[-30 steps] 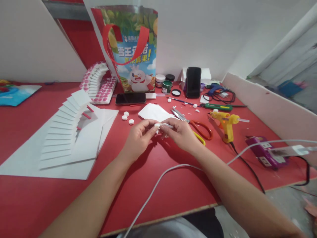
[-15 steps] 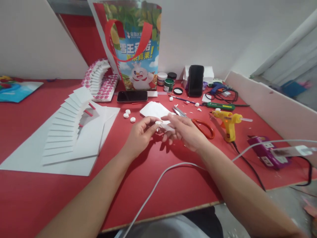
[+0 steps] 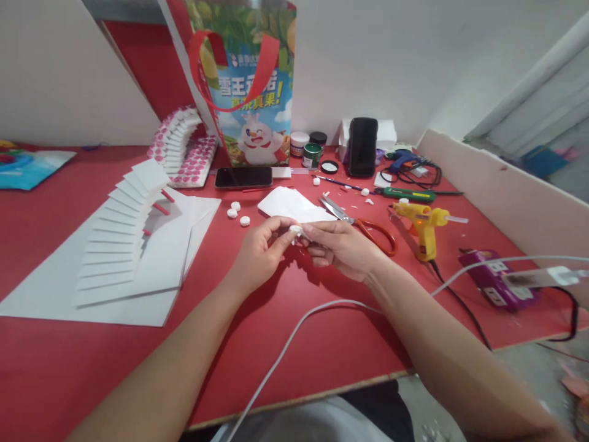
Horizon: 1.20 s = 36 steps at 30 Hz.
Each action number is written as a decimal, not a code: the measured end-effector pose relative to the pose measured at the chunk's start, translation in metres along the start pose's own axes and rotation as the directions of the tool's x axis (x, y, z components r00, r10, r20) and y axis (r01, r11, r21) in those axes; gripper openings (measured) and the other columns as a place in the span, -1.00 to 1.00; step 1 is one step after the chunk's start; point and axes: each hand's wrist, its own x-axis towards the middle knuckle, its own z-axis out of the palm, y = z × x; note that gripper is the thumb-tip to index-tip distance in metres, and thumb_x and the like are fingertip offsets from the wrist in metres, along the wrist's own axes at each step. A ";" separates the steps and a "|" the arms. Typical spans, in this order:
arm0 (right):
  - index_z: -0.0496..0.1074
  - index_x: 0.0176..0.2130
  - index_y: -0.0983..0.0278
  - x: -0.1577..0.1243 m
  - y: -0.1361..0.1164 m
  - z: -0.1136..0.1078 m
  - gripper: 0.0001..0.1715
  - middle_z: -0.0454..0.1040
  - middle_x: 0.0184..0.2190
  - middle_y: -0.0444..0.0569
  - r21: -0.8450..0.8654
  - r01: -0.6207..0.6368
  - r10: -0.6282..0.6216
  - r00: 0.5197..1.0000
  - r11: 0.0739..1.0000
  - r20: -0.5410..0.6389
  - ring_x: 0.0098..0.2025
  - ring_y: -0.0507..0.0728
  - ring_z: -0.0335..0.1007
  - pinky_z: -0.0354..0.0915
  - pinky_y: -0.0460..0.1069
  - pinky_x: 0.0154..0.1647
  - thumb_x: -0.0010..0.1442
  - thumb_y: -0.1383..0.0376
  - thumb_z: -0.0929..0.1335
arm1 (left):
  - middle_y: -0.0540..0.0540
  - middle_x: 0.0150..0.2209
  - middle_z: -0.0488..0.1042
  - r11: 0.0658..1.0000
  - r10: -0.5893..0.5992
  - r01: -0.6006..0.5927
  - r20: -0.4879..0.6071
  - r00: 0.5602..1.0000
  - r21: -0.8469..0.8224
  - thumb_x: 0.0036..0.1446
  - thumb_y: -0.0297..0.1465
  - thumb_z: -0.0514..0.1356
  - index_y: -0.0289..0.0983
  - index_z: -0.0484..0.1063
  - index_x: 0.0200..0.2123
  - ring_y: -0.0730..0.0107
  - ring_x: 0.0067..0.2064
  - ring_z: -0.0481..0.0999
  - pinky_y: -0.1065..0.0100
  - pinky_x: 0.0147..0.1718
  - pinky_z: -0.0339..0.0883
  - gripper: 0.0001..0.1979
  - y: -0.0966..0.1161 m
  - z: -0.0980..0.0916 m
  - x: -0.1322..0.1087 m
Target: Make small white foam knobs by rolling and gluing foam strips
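Note:
Between the thumb and fingers of my left hand (image 3: pixel 264 248) is a small white paper roll (image 3: pixel 296 229). My right hand (image 3: pixel 338 245) pinches at the right side of that same roll, its fingertips close to my left thumb. Whether a loose paper end lies under the right fingers is hidden. Just behind my hands lies a stack of white paper (image 3: pixel 289 204). To its right, scissors with red handles (image 3: pixel 377 236) rest partly opened. Several similar small white rolls (image 3: pixel 233 213) sit on the red table to the left.
White stepped pieces (image 3: pixel 115 239) lie on white boards (image 3: pixel 129 312) at left. A yellow glue gun (image 3: pixel 421 227), a purple box (image 3: pixel 499 279) and a green-handled tool (image 3: pixel 409 194) are at right. A white cable (image 3: pixel 294 337) crosses the front. Phones, paint jars (image 3: pixel 311 155) and a bag (image 3: pixel 257 135) stand behind.
A white paper strip stretched from the roll to my right hand before; now it barely shows. My right fingers have closed in against the roll. My left hand has stayed in place.

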 end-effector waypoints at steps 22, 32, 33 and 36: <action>0.31 -0.51 0.26 -0.008 0.018 0.013 -0.60 0.30 -0.56 -0.10 -0.949 0.308 -0.683 0.709 0.072 0.178 -0.49 0.02 0.19 0.08 -0.05 -0.39 0.37 0.30 0.22 | -0.11 -0.19 0.59 0.988 0.125 -0.101 -0.219 0.968 0.117 0.23 -0.24 0.24 -0.24 0.56 -0.17 0.27 -0.18 0.54 0.30 -0.09 0.39 -0.78 -0.001 0.014 -0.010; 0.41 -0.32 0.30 -0.006 0.020 0.011 -0.70 0.38 -0.44 0.00 -0.969 0.216 -0.649 0.722 -0.119 0.240 -0.45 0.09 0.20 0.04 -0.03 -0.41 0.36 0.35 0.17 | -0.10 -0.15 0.63 0.901 0.331 -0.231 -0.238 0.913 0.367 0.28 -0.32 0.19 -0.16 0.61 -0.09 0.22 -0.11 0.55 0.22 0.00 0.37 -0.78 -0.009 0.016 -0.011; 0.41 -0.33 0.30 -0.006 0.020 0.010 -0.69 0.37 -0.44 0.00 -0.971 0.210 -0.647 0.725 -0.117 0.235 -0.45 0.09 0.19 0.04 -0.02 -0.41 0.36 0.35 0.17 | -0.10 -0.15 0.63 0.906 0.322 -0.226 -0.236 0.917 0.357 0.28 -0.31 0.19 -0.15 0.62 -0.09 0.22 -0.12 0.56 0.22 -0.02 0.38 -0.77 -0.009 0.016 -0.011; 0.43 -0.31 0.31 -0.004 0.019 0.005 -0.70 0.38 -0.44 0.01 -0.974 0.208 -0.632 0.744 -0.090 0.217 -0.44 0.09 0.21 0.06 -0.03 -0.40 0.35 0.35 0.17 | -0.09 -0.20 0.65 0.926 0.287 -0.205 -0.238 0.928 0.318 0.24 -0.29 0.24 -0.14 0.64 -0.14 0.22 -0.17 0.57 0.23 -0.07 0.39 -0.81 -0.008 0.014 -0.011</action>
